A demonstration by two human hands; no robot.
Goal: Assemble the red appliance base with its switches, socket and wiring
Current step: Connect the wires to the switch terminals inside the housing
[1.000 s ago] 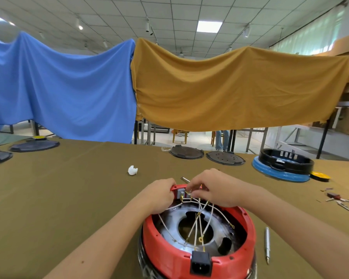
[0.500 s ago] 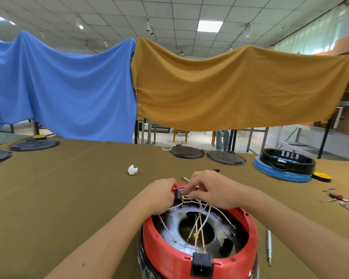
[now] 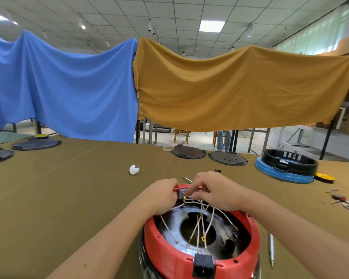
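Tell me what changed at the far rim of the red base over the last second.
Little did. The right hand shifted slightly, its fingertips now pinching a white wire by its brass terminal at the switch on the red base; earlier they covered that spot. The left hand kept its grip on the far rim. The black socket, the loose wires inside, the pen-like tool and the white scrap stayed put.

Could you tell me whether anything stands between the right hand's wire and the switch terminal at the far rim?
Nothing visible does. The right hand pinches the white wire right at the brass terminal, while the left hand grips the red base beside it.
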